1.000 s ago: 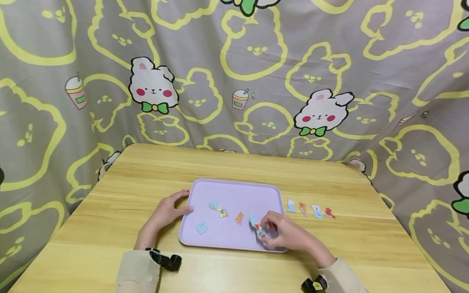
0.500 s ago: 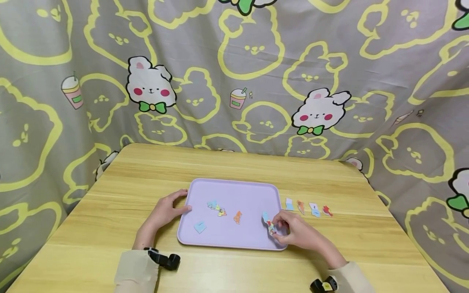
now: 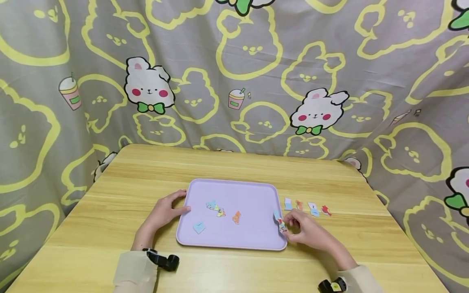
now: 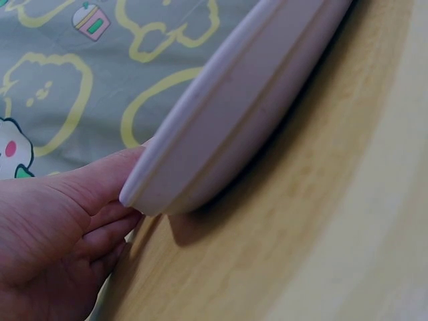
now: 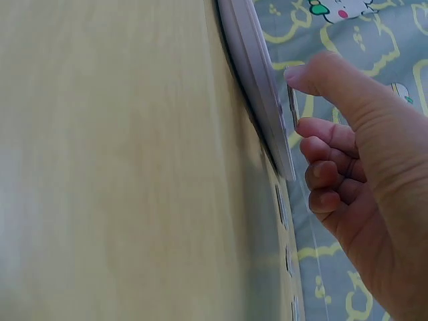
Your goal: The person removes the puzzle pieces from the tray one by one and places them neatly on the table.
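Observation:
A lilac tray (image 3: 249,193) lies on the table. My left hand (image 3: 163,213) holds its left edge, thumb at the rim; the left wrist view shows that hand (image 4: 63,227) against the tray's side (image 4: 207,127). With thumb and finger my right hand (image 3: 309,231) pinches a thin, multicoloured puzzle piece (image 3: 280,223) over the tray's right rim. Edge-on, this piece (image 5: 292,103) stands between thumb and index finger in the right wrist view, apart from the rim. On the tray lie a blue piece (image 3: 199,227), an orange piece (image 3: 236,217) and a multicoloured cluster (image 3: 216,207).
Right of the tray, several small pieces lie in a row on the wooden table (image 3: 234,268), among them a blue-and-white one (image 3: 313,209) and a red one (image 3: 326,210). A patterned curtain (image 3: 205,61) hangs behind the table.
My right hand has moved to the right with the multicoloured puzzle piece, from above the tray to its right rim. The left hand stays at the tray's edge.

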Motion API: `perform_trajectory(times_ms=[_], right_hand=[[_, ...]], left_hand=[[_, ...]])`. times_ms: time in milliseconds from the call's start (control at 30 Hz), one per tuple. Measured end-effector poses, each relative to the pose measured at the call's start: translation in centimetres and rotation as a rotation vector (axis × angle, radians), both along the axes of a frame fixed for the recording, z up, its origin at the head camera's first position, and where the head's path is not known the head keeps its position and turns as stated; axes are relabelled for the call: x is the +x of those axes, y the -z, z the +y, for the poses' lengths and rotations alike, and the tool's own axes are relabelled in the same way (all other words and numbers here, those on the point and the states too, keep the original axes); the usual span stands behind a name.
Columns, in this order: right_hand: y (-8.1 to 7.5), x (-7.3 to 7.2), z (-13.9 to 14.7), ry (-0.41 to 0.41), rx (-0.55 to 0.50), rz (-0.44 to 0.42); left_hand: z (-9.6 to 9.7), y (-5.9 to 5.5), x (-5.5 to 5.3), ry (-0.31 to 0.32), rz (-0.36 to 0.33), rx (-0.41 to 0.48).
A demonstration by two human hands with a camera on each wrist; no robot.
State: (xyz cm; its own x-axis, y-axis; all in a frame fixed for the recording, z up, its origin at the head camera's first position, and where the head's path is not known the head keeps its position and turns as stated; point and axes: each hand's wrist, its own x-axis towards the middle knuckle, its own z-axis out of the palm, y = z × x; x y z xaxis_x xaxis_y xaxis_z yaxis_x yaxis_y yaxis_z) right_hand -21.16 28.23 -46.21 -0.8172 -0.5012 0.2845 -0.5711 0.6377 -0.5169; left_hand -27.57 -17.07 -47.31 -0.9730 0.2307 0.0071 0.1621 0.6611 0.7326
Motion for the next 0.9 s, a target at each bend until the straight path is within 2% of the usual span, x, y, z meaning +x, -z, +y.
perform_trajectory(times_ms=[433,900], right_hand=[[0.0,0.7,1.7,0.063,0.022,0.017],[0.2,1.0,2.5,0.106,0.074,-0.02]], left_hand=[[-0.2,0.2,0.0,0.006,0.013,-0.007],[0.0,0.1,0.0,0.008,0.014,-0.006]])
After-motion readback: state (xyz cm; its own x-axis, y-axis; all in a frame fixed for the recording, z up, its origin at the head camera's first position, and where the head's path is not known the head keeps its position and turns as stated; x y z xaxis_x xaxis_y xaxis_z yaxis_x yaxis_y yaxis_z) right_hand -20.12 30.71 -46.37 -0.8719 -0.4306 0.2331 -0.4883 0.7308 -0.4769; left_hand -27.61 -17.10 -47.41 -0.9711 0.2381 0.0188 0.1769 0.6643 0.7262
